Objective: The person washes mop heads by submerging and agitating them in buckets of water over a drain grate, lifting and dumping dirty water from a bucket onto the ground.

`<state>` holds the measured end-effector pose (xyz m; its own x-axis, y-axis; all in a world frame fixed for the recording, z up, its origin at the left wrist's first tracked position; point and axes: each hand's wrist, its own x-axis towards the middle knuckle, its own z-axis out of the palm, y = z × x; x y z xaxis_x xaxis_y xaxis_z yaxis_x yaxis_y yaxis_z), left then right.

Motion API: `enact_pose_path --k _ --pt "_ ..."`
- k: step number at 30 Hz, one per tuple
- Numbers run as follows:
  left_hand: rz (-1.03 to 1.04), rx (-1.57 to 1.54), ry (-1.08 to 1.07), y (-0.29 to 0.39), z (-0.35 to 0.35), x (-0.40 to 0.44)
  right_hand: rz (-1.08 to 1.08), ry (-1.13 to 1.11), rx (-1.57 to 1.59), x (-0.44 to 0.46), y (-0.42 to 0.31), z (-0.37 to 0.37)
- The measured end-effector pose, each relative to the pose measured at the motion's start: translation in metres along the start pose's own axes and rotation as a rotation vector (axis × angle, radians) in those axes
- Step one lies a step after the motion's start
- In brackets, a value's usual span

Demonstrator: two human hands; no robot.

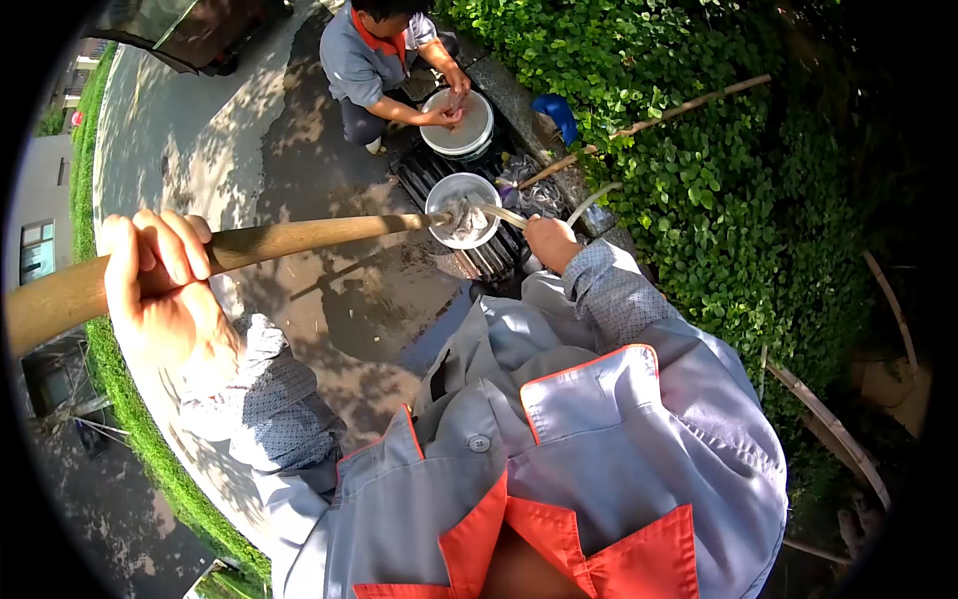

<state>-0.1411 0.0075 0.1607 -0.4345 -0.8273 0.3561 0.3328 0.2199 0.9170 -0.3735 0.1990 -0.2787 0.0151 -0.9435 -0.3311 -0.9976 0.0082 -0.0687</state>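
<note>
My left hand is closed round the thick wooden handle of a mop. The handle runs right to a white bucket, where greyish wet strips of the mop head lie inside. My right hand is closed on a pale hose beside the bucket, its end directed at the mop head. Another loop of pale hose shows just past that hand, by the kerb.
A co-worker crouches at the top, both hands over a second white bucket. Both buckets stand on a black grate. Leafy bushes with wooden poles border the right; a blue object lies at the kerb. Wet pavement spreads left.
</note>
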Motion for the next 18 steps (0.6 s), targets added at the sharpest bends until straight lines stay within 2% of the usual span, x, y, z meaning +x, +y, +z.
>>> enact_pose_path --k 4,7,11,13,15,17,18 --pt "0.108 0.021 -0.203 0.066 -0.003 0.002 0.034 -0.022 0.089 0.002 0.000 -0.010" --pt "0.112 0.015 -0.251 0.058 -0.012 0.003 0.047 -0.048 0.094 0.005 0.003 -0.011" --pt "-0.010 -0.025 -0.138 -0.050 -0.030 -0.004 0.105 -0.096 0.138 0.011 0.002 -0.007" --pt "-0.101 0.015 0.027 -0.119 -0.035 -0.016 0.114 -0.137 0.081 0.015 0.003 0.001" --pt "-0.248 0.056 0.158 -0.198 -0.044 -0.034 0.136 -0.097 0.072 0.019 0.004 0.008" --pt "-0.279 0.066 0.290 -0.248 -0.044 -0.049 0.153 -0.035 0.010 0.026 0.006 0.023" --pt "-0.301 0.124 0.330 -0.273 -0.050 -0.055 0.209 0.006 0.099 0.030 0.007 0.035"
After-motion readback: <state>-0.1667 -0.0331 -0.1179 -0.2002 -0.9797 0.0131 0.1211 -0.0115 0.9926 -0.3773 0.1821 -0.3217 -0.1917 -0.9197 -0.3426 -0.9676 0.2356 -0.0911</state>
